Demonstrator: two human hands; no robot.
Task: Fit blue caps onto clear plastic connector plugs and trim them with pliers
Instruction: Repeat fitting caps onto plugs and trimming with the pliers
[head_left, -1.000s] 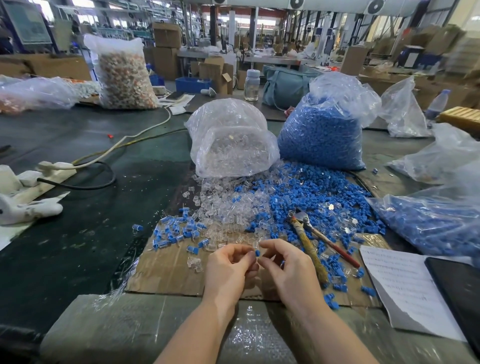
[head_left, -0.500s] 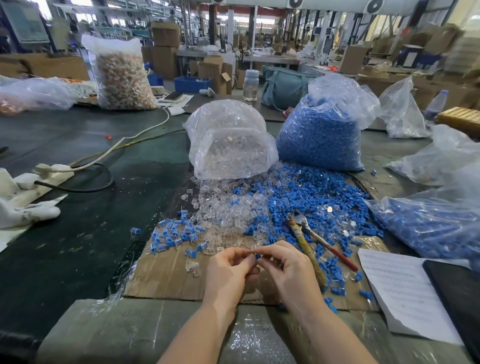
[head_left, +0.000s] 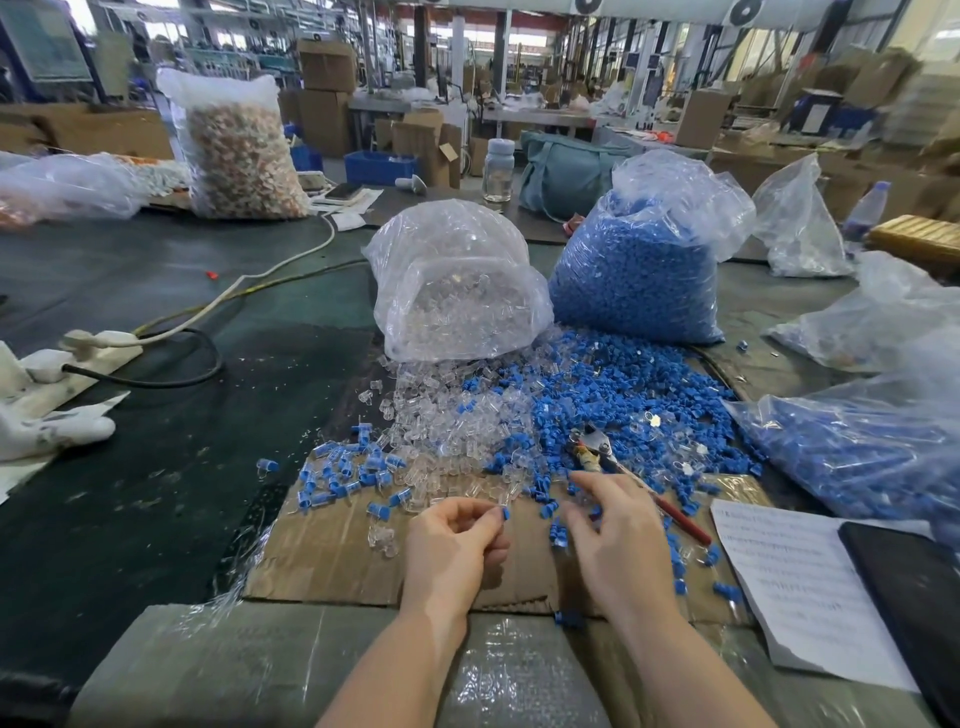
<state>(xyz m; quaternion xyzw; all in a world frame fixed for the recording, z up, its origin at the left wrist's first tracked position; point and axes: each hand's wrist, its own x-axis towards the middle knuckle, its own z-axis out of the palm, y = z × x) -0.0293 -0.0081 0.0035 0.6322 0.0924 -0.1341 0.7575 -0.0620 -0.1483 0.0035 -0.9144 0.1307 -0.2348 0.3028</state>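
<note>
Blue cap (head_left: 505, 513) sits small, pinched at left hand's (head_left: 451, 545) fingertips

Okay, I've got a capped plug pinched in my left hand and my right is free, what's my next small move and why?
Probably reach the right hand forward to the pliers, which lie just beyond its fingers on the cardboard. The left hand already pinches a plug with its blue cap on, so trimming looks due. The right hand is open and holds nothing.
</note>
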